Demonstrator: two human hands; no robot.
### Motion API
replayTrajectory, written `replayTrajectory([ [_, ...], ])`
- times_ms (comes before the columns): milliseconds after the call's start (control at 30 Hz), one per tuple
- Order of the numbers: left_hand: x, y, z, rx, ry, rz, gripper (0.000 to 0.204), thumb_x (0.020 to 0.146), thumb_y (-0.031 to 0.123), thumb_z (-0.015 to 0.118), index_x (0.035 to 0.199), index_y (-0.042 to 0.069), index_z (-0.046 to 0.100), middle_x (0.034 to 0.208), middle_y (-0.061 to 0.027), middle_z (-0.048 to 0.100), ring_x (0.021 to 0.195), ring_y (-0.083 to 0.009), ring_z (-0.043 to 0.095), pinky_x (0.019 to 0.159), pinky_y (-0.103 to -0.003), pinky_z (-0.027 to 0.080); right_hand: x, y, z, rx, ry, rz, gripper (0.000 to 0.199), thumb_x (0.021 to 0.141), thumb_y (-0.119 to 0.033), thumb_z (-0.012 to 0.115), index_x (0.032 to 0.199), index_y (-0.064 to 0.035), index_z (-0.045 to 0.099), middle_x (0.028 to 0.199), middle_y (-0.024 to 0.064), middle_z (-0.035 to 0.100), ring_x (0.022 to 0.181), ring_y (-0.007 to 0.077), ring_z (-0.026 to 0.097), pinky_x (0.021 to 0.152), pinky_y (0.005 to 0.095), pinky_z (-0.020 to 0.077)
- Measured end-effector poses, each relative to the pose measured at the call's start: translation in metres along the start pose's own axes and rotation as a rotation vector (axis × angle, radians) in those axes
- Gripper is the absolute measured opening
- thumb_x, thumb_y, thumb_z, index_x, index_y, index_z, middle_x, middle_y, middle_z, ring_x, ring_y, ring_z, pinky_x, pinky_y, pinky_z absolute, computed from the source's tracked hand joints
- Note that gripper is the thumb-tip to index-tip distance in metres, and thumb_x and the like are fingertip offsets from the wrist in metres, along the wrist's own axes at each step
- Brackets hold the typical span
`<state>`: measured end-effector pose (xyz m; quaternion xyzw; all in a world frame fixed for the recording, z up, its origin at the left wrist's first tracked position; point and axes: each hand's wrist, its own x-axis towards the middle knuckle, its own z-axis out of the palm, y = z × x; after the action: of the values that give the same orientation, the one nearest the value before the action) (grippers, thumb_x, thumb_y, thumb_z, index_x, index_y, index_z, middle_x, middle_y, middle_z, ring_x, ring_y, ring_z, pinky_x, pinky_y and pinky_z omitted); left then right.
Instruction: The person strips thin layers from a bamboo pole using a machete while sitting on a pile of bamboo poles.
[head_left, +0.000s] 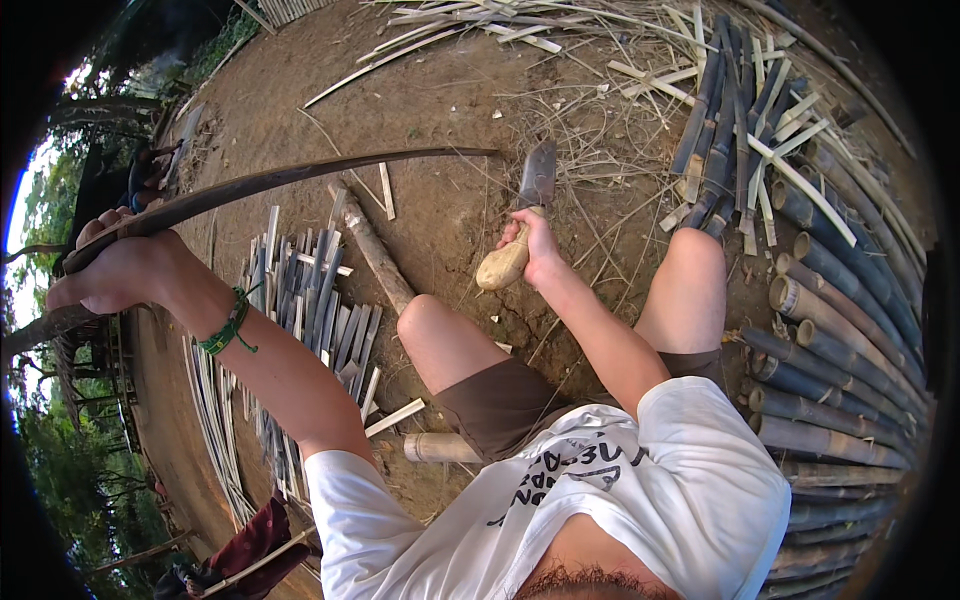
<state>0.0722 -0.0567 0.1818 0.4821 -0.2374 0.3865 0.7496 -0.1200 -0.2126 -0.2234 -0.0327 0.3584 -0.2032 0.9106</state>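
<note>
Left hand (128,265): grip closed, fingers curled round one end of a long dark bamboo strip (300,172), thumb sticking out. Right hand (536,245): grip wrapped firmly on the knife (538,178), bulbous pale wooden handle, broad dull-metal blade. Strip arcs out over bare earth (270,105), far tip near blade, apart. Progress, judged: plenty already split, with flat slats (325,300) heaped left and dark lengths (715,120) stacked upper right; held strip looks unfinished; round hollow poles (850,390) at right remain whole. Rough barked stick (375,245) by the knee; ground dry, gritty, littered with thin fibres (590,140).
</note>
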Motion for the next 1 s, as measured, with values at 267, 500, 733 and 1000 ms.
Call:
replayTrajectory([
  [267, 0.009, -0.005, -0.026, -0.051, -0.124, 0.028, 0.087, 0.091, 0.075, 0.011, 0.077, -0.002, 0.048, 0.065, -0.0119, 0.049, 0.056, -0.0205, 0.051, 0.048, -0.034, 0.049, -0.039, 0.032, -0.085, 0.116, 0.27, 0.03, 0.018, 0.083, -0.015, 0.057, 0.075, -0.0102, 0.042, 0.063, 0.0039, 0.047, 0.058, 0.0197, 0.05, 0.064, 0.0395, 0.0499],
  [500, -0.006, 0.016, -0.013, 0.304, 0.227, -0.234, 0.088, 0.1, 0.057, 0.034, 0.139, -0.019, 0.013, 0.12, -0.0236, 0.043, 0.101, -0.0303, 0.057, 0.072, -0.042, 0.056, -0.063, 0.017, -0.098, 0.059, 0.29, 0.04, 0.019, 0.083, -0.017, 0.059, 0.075, -0.0104, 0.043, 0.062, 0.0041, 0.046, 0.058, 0.0194, 0.05, 0.064, 0.0389, 0.0494],
  [733, 0.023, -0.005, -0.013, -0.356, 0.049, -0.11, 0.044, 0.095, 0.044, 0.053, 0.09, 0.002, 0.04, 0.065, -0.008, 0.05, 0.054, -0.0205, 0.051, 0.059, -0.035, 0.05, -0.086, 0.0, -0.075, -0.115, 0.138, -0.037, 0.016, 0.083, -0.016, 0.062, 0.079, -0.0079, 0.048, 0.063, 0.0047, 0.052, 0.055, 0.0191, 0.053, 0.058, 0.0375, 0.0497],
  [1000, -0.034, 0.033, 0.027, -0.105, 0.064, 0.102, 0.049, 0.103, 0.047, 0.038, 0.089, 0.001, 0.046, 0.077, -0.01, 0.056, 0.069, -0.0178, 0.057, 0.062, -0.031, 0.051, -0.108, -0.013, -0.051, -0.47, 0.052, -0.259, 0.017, 0.081, -0.016, 0.066, 0.073, -0.0049, 0.057, 0.059, 0.0054, 0.056, 0.048, 0.0167, 0.053, 0.051, 0.0333, 0.0475],
])
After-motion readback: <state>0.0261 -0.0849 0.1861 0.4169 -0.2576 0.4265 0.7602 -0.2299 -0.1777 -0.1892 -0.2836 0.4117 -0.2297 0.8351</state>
